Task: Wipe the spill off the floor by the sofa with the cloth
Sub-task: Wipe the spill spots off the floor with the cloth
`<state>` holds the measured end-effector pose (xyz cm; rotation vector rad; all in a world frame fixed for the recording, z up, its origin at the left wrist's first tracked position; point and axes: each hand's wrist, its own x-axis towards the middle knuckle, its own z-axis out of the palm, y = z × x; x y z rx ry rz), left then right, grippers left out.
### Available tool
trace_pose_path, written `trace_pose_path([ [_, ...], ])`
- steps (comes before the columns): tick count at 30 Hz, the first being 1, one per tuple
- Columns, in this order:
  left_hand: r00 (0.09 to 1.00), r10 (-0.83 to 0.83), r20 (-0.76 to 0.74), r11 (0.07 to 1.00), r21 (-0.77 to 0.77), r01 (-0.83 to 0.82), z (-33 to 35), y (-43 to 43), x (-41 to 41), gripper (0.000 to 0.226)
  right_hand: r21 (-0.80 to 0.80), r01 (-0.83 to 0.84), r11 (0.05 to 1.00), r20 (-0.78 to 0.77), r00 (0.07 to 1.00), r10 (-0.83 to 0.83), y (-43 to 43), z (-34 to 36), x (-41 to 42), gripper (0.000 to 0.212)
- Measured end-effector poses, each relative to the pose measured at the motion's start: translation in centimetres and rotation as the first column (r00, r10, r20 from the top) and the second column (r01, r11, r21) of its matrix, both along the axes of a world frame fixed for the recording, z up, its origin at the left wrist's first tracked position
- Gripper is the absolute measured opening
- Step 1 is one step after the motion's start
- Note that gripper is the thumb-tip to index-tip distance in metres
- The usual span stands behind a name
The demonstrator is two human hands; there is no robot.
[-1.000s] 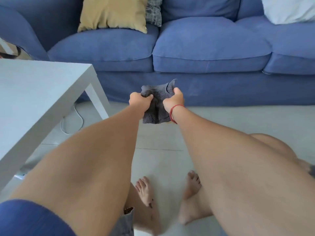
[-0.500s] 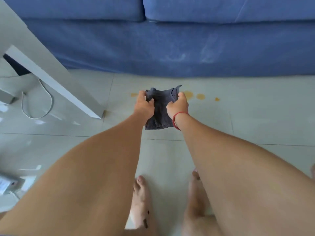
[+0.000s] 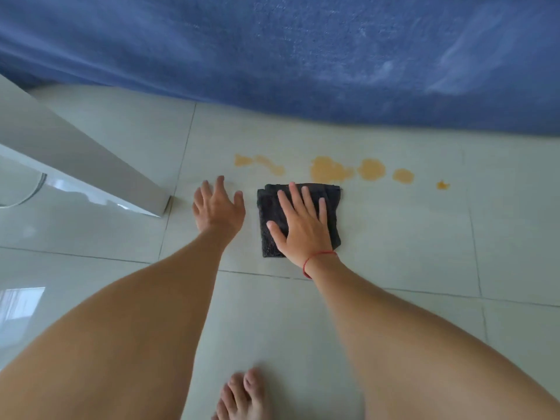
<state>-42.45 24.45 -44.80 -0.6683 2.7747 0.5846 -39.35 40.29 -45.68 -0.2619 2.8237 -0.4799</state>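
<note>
Two bare hands press toward a pale tiled floor (image 3: pixel 394 237) in front of a blue sofa (image 3: pixel 303 56) — the right hand (image 3: pixel 303 228), fingers spread and flat, lies on top of a folded dark grey cloth (image 3: pixel 333 204), while the left hand (image 3: pixel 218 210) rests open-palmed on the bare tile just beside the cloth, not touching it. Neither hand is closed around anything; the right one simply lies palm-down on the fabric. A thin red string (image 3: pixel 315 259) circles the right wrist. The cloth lies on the floor just short of an orange spill (image 3: pixel 328 171) — a row of blotches and small drops running left to right between the cloth and the sofa's base, the largest blotch touching or nearly touching the cloth's far edge. To the left, a white table (image 3: pixel 91 165) leg slants down to the tile near the left hand. A bare foot (image 3: pixel 242 395) shows at the bottom edge between the two forearms.
</note>
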Motion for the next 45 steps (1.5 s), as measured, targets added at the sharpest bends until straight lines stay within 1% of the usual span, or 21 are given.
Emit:
trace_pose_path([
  [2, 0.997, -0.062, 0.05, 0.995, -0.072, 0.065, -1.6, -1.8, -1.0, 0.064, 0.012, -0.036, 0.999, 0.006, 0.999, 0.036, -0.4, -1.7, 0.1, 0.067],
  [5, 0.983, -0.161, 0.085, 0.981, -0.099, 0.169, -3.5, -3.2, -1.8, 0.067, 0.042, -0.016, 0.999, -0.085, 0.996, 0.019, 0.2, -3.2, -0.3, 0.069],
  [8, 0.986, -0.165, 0.038, 0.979, -0.117, 0.168, -4.7, -3.3, -1.6, 0.066, 0.105, 0.022, 0.994, -0.124, 0.992, -0.009, 0.5, -4.1, -2.2, 0.067],
  [11, 0.987, -0.157, 0.028, 0.981, -0.111, 0.159, -5.0, -3.4, -1.6, 0.065, 0.115, 0.129, 0.985, -0.129, 0.985, -0.114, -1.1, -4.2, -5.0, 0.064],
  [13, 0.988, -0.154, 0.025, 0.982, -0.11, 0.156, -5.0, -3.5, -1.7, 0.065, 0.12, 0.144, 0.982, -0.124, 0.984, -0.129, -2.7, -4.2, -6.6, 0.065],
  [18, 0.987, -0.16, 0.034, 0.978, -0.129, 0.163, -5.4, -3.5, -1.6, 0.065, 0.134, 0.064, 0.989, -0.149, 0.988, -0.043, -4.1, -4.5, -7.3, 0.067],
  [23, 0.971, -0.191, 0.14, 0.977, -0.069, 0.202, -4.3, -4.0, -2.0, 0.065, 0.134, 0.005, 0.991, -0.163, 0.987, 0.017, -3.7, -4.2, -4.0, 0.065],
  [26, 0.954, -0.219, 0.202, 0.972, -0.036, 0.231, -3.8, -4.3, -2.4, 0.065, 0.133, -0.042, 0.99, -0.157, 0.986, 0.063, -1.4, -3.9, -1.0, 0.058],
  [29, 0.951, -0.217, 0.22, 0.974, -0.02, 0.227, -3.6, -4.4, -2.5, 0.065, 0.16, -0.107, 0.981, -0.164, 0.977, 0.133, 2.0, -3.8, -0.7, 0.056],
  [30, 0.954, -0.211, 0.215, 0.975, -0.019, 0.22, -3.7, -4.4, -2.4, 0.065, 0.178, -0.105, 0.978, -0.162, 0.978, 0.134, 2.5, -3.7, -1.4, 0.056],
  [32, 0.958, -0.205, 0.202, 0.977, -0.02, 0.214, -3.8, -4.2, -2.5, 0.065, 0.21, -0.041, 0.977, -0.16, 0.984, 0.076, 2.3, -3.7, -3.5, 0.058],
  [35, 0.958, -0.207, 0.201, 0.975, -0.035, 0.218, -4.1, -4.3, -2.5, 0.065, 0.212, 0.024, 0.977, -0.13, 0.991, 0.004, 0.3, -3.9, -6.8, 0.06],
  [41, 0.96, -0.207, 0.188, 0.975, -0.046, 0.219, -4.4, -4.2, -2.5, 0.065, 0.219, -0.019, 0.975, -0.115, 0.992, 0.045, -3.6, -4.3, -9.1, 0.059],
  [45, 0.949, -0.222, 0.225, 0.974, 0.01, 0.225, -3.9, -4.3, -2.7, 0.064, 0.154, -0.046, 0.987, -0.131, 0.989, 0.067, -5.0, -4.1, -6.8, 0.056],
])
